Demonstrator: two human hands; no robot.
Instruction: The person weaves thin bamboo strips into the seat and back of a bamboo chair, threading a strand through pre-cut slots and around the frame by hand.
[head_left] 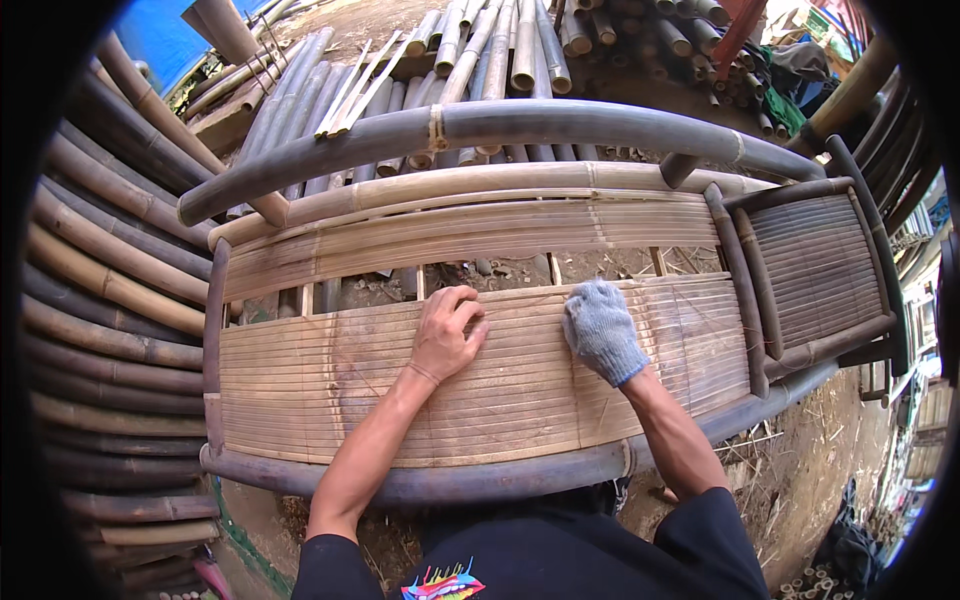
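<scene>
Now both hands (447,335) (602,330) press the slat seat's (330,385) rear edge.

A bamboo bench (520,300) fills the middle. The bare left hand (447,335) presses flat on its slatted seat (330,390), fingertips at the seat's far edge. The gloved right hand (603,330) rests just beside it, at three o'clock. Bamboo poles (100,290) lie stacked at nine o'clock, and more poles (500,50) at twelve.

I work in an open-air bamboo furniture workshop: stacked bamboo poles (110,290) line the dirt ground (830,440), and a half-built slatted bamboo seat (480,380) lies before me.
</scene>
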